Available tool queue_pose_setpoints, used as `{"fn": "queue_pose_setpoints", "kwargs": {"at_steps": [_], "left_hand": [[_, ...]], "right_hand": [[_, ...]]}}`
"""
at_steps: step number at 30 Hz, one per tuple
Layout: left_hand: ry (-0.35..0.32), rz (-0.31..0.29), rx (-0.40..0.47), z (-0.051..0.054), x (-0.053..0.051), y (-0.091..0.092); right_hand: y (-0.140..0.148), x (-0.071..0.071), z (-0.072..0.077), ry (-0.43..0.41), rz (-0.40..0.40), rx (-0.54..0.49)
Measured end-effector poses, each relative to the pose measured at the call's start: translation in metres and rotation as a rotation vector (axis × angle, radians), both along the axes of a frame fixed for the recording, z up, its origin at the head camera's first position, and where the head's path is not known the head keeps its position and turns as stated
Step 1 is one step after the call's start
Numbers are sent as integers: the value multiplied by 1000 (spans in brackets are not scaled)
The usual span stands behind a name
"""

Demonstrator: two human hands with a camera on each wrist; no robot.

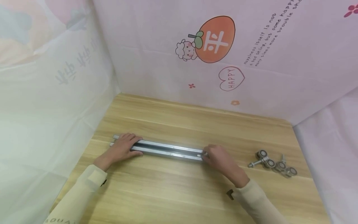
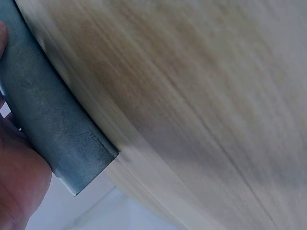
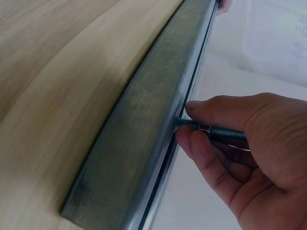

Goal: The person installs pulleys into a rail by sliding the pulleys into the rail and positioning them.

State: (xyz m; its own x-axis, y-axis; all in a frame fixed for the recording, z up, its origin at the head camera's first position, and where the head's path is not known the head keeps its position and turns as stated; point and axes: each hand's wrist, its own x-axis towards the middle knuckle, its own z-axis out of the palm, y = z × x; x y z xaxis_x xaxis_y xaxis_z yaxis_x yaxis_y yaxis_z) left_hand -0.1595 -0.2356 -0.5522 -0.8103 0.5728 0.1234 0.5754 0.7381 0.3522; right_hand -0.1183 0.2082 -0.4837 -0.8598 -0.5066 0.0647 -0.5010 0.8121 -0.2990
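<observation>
A pale printed cloth stands up behind the work and along the sides, around a wood-grain tabletop.

On that tabletop lies the slotted metal rail, in front of the person and mostly left of the middle of the head view. Its long axis runs left to right, the right end slightly closer to the person, and its open slot faces up between two bright lips.

The hands sit at opposite ends of it. The left hand lies across the rail close to the left end, which pokes out past it; the fingers bend over the far side and the thumb is on the near side, holding the rail. The right hand is near the other end, fingertips drawn together in a pinch.

Well off to the right, two roller units lie just beside each other; whether they touch is hard to tell. The right hand is the nearer one to them.

Smallest is the threaded rod in the right hand's pinch. It stands out of the slot, crosswise to the rail's length, a little inboard of the right end. What it joins inside the rail is hidden.
</observation>
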Motion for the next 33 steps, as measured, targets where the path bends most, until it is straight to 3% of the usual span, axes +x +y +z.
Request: {"fn": "queue_pose_setpoints", "kwargs": {"at_steps": [11,19,33], "left_hand": [[-18,1,-23,5,-1,0],[-7,-3,-24,2,-2,1],[24,-9,-19,1,0,1]], "right_hand": [[-14,-2,2,-7,-6,-32],[-27,-5,1,-11,-4,-31],[-50,-9,-4,40,57,-65]]}}
